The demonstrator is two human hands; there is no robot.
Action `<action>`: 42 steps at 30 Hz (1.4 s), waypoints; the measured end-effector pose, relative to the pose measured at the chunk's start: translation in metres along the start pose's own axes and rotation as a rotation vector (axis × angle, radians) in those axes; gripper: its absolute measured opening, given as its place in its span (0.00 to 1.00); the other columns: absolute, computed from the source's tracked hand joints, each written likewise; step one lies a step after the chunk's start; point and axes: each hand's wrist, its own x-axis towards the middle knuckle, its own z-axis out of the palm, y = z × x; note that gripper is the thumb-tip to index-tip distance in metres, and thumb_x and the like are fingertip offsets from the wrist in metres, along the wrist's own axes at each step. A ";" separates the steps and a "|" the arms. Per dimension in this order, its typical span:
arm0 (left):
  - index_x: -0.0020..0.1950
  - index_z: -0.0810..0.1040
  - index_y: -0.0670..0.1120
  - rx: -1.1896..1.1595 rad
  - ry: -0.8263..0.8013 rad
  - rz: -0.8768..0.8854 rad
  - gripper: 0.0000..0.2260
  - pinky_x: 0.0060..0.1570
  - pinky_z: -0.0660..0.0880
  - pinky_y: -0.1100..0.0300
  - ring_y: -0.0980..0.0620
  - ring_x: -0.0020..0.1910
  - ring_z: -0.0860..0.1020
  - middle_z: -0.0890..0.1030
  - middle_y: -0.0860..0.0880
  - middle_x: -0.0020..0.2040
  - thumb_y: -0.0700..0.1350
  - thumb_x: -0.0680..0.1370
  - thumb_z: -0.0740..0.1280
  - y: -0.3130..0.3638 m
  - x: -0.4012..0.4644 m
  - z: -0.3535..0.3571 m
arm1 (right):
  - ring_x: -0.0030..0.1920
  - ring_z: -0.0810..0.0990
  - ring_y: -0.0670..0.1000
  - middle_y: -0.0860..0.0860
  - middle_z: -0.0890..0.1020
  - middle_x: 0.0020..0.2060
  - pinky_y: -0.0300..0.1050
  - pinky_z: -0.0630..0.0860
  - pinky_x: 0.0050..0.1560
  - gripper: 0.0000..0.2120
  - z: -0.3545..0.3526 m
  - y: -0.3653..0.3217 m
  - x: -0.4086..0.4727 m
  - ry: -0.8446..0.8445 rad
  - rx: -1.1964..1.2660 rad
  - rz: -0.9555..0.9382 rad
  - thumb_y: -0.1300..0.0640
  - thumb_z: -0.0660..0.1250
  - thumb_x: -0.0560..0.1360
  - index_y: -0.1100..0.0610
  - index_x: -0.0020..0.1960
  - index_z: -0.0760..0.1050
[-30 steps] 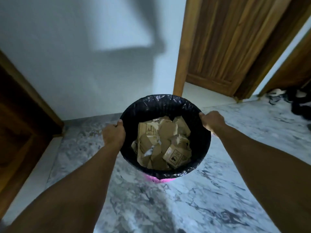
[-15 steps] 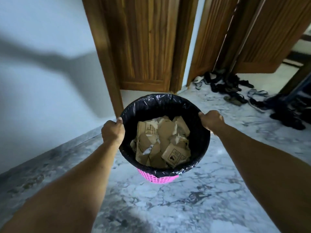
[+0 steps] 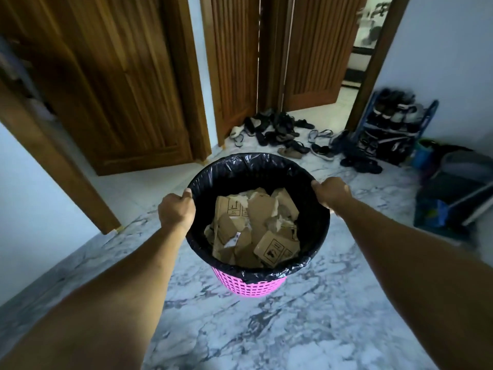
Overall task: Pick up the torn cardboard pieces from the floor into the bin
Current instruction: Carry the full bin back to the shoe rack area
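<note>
Two bare forearms, sleeveless, no rings visible

Both hands hold the pink bin above the marble floor. The left hand grips its left rim and the right hand grips its right rim, fingers curled over the black liner. Torn cardboard pieces fill the inside. Beyond it, shoes lie scattered before wooden doors, with a shoe rack to the right.

A home hallway: wooden doors, scattered shoes, shoe rack.
</note>
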 end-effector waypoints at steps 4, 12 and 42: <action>0.38 0.75 0.36 0.011 -0.056 0.048 0.22 0.44 0.71 0.51 0.34 0.47 0.79 0.81 0.33 0.44 0.53 0.81 0.59 0.039 -0.005 0.055 | 0.58 0.78 0.64 0.66 0.80 0.56 0.46 0.70 0.48 0.27 -0.029 0.048 0.031 0.044 0.030 0.043 0.43 0.57 0.81 0.69 0.55 0.76; 0.41 0.77 0.33 0.022 -0.203 0.147 0.24 0.41 0.68 0.53 0.35 0.45 0.78 0.81 0.33 0.45 0.54 0.81 0.58 0.116 0.006 0.171 | 0.52 0.79 0.63 0.66 0.77 0.44 0.44 0.64 0.42 0.25 -0.073 0.134 0.093 0.092 0.090 0.216 0.44 0.58 0.81 0.68 0.49 0.76; 0.49 0.77 0.27 0.163 -0.706 0.352 0.27 0.46 0.72 0.48 0.32 0.51 0.77 0.79 0.29 0.49 0.53 0.81 0.58 0.409 -0.074 0.588 | 0.43 0.79 0.59 0.61 0.77 0.41 0.45 0.72 0.41 0.22 -0.249 0.450 0.320 0.271 0.297 0.692 0.45 0.68 0.75 0.67 0.45 0.75</action>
